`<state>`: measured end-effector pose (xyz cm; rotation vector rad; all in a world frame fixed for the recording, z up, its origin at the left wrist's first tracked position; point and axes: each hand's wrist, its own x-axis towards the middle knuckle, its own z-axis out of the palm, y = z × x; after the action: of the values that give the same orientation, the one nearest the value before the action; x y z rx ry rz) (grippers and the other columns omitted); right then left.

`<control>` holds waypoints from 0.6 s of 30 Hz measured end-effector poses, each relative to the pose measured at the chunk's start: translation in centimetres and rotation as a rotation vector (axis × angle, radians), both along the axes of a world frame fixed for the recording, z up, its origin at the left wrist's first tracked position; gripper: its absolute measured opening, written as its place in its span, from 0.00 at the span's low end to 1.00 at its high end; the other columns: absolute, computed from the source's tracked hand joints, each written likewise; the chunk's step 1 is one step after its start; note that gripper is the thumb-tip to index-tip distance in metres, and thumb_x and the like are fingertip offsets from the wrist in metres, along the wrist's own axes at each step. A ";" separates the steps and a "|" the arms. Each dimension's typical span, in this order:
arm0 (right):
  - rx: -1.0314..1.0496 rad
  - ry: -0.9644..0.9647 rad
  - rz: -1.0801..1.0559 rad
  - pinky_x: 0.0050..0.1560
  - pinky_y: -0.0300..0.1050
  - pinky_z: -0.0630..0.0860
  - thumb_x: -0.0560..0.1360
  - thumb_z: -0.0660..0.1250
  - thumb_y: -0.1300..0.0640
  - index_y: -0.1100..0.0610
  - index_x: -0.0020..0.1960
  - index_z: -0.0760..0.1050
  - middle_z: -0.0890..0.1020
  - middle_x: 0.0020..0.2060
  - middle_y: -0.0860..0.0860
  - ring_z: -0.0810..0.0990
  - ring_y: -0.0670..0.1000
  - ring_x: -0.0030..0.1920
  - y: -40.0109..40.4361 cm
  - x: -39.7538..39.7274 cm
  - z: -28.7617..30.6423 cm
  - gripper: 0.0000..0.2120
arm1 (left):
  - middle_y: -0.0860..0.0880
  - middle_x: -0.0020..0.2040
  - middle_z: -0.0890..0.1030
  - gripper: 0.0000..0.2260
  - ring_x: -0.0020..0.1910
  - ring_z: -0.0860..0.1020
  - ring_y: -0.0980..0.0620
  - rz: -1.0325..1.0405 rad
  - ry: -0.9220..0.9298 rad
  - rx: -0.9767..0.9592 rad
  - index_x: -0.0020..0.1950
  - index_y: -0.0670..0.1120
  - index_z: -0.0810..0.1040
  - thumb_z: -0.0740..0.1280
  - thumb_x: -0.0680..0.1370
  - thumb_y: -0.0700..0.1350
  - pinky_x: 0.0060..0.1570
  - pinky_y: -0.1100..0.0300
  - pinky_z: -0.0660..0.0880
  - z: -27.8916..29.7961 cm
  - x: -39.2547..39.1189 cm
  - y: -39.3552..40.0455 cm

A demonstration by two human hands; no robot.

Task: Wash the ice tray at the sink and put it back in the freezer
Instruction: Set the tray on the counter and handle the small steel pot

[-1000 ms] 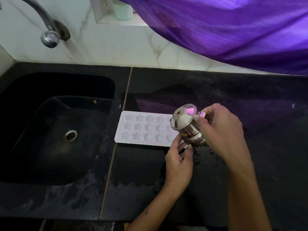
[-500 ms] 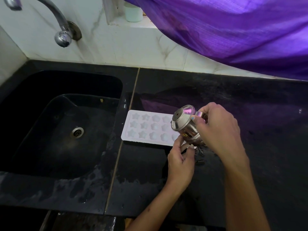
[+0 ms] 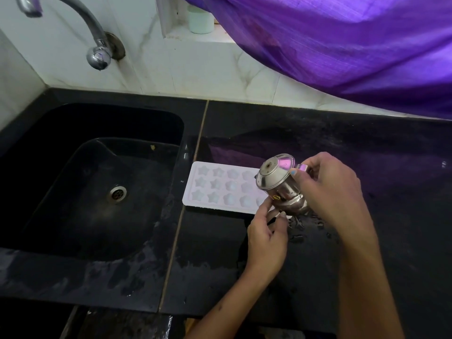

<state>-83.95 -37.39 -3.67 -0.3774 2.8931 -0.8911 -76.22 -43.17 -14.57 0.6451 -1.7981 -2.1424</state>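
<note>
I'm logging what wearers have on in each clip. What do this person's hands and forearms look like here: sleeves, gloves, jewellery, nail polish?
Both forearms are bare to the frame edge: no sleeves, gloves, watch or bracelets. The right hand has pale blue polish on the one nail that shows. The left hand shows a light nail, colour unclear. No rings visible.

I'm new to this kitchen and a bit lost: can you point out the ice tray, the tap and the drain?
ice tray [image 3: 215, 189]: head view, on its star moulds.
tap [image 3: 80, 15]: head view, on the curved spout.
drain [image 3: 117, 194]: head view, on the metal grate in the sink floor.
</note>
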 end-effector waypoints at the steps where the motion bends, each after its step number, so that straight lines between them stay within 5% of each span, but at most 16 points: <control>1: -0.017 -0.006 -0.010 0.45 0.49 0.71 0.76 0.65 0.50 0.51 0.47 0.74 0.78 0.45 0.50 0.77 0.53 0.46 0.1 0.0 0.1 0.05 | 0.56 0.52 0.82 0.18 0.43 0.79 0.64 0.004 -0.001 -0.004 0.69 0.44 0.71 0.60 0.79 0.35 0.44 0.72 0.73 0.1 0.0 0.0; 5: -0.043 0.004 -0.010 0.45 0.48 0.71 0.76 0.65 0.50 0.51 0.47 0.74 0.79 0.45 0.50 0.77 0.52 0.46 -0.2 0.1 0.4 0.05 | 0.61 0.50 0.81 0.18 0.47 0.79 0.66 0.024 0.003 -0.016 0.69 0.44 0.71 0.60 0.79 0.36 0.47 0.75 0.72 0.5 0.2 -0.3; 9: -0.019 0.034 0.031 0.47 0.53 0.75 0.76 0.65 0.52 0.51 0.47 0.74 0.78 0.44 0.50 0.77 0.53 0.45 -1.1 0.4 0.8 0.04 | 0.52 0.56 0.81 0.17 0.56 0.79 0.61 0.060 0.013 -0.024 0.67 0.45 0.72 0.60 0.78 0.37 0.52 0.72 0.72 0.8 0.2 -0.7; 18: 0.073 0.061 0.086 0.47 0.52 0.74 0.77 0.64 0.51 0.53 0.52 0.74 0.78 0.47 0.51 0.77 0.56 0.47 -3.4 0.5 0.6 0.07 | 0.47 0.58 0.81 0.17 0.52 0.80 0.63 0.073 0.018 -0.053 0.68 0.41 0.70 0.59 0.79 0.36 0.50 0.73 0.72 0.3 0.2 -1.7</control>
<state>-83.45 -40.79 -3.06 -0.5269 2.9285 -0.7720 -76.04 -44.83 -14.25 0.6660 -1.7870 -2.0397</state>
